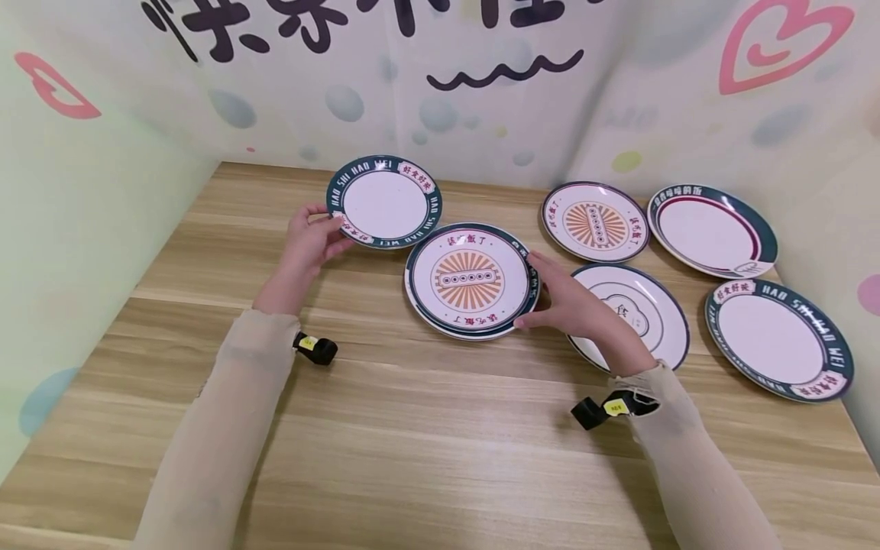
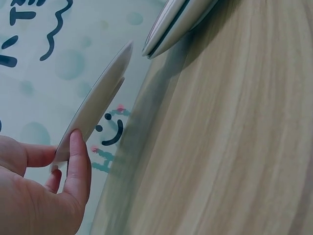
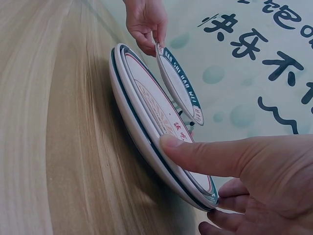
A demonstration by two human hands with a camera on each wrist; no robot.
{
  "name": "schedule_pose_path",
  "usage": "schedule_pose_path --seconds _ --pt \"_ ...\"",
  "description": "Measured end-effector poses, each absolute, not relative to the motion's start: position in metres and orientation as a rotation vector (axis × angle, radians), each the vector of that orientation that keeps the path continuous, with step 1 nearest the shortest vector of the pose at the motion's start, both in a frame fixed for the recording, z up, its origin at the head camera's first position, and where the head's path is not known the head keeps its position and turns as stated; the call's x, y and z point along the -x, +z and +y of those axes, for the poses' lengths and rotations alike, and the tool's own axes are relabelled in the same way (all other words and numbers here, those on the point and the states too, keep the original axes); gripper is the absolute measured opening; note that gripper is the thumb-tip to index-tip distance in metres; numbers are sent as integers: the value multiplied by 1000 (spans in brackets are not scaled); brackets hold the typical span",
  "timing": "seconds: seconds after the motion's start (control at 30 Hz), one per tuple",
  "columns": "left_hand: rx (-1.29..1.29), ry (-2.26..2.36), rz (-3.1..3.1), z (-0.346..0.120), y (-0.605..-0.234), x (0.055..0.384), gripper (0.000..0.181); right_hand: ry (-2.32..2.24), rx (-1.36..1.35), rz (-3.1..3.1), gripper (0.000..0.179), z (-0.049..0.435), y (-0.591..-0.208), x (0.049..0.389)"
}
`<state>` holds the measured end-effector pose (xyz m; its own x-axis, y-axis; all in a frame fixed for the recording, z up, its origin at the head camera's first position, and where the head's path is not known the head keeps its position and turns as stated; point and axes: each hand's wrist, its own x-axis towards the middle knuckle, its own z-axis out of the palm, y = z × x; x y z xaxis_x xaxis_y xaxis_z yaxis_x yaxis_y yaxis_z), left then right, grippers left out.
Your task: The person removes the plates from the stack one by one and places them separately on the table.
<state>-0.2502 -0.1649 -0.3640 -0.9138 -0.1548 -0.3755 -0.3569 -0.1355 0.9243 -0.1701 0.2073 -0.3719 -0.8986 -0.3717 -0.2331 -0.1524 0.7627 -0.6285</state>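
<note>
Pinching a green-rimmed plate by its edge, left hand holding it above the wooden table, right hand gripping the rim of stacked plates beside it, four other plates lying to the right.

Wood-grain tabletop, four round plates lying flat, right side

- Light wood-grain desk
- Pale back wall with large black writing, a wavy line and bluish spots
- Pale green left wall with a pink mark
</note>
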Motion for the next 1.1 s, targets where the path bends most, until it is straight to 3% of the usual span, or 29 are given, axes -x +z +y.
schedule_pose_path --seconds 0.37,1.1 --pt "623 2157 1966 -167 -377 260 32 -882 407 2623 105 208 -372 170" --pt "676 2109 1941 -172 -379 276 44 -882 400 2618 106 207 -372 171"
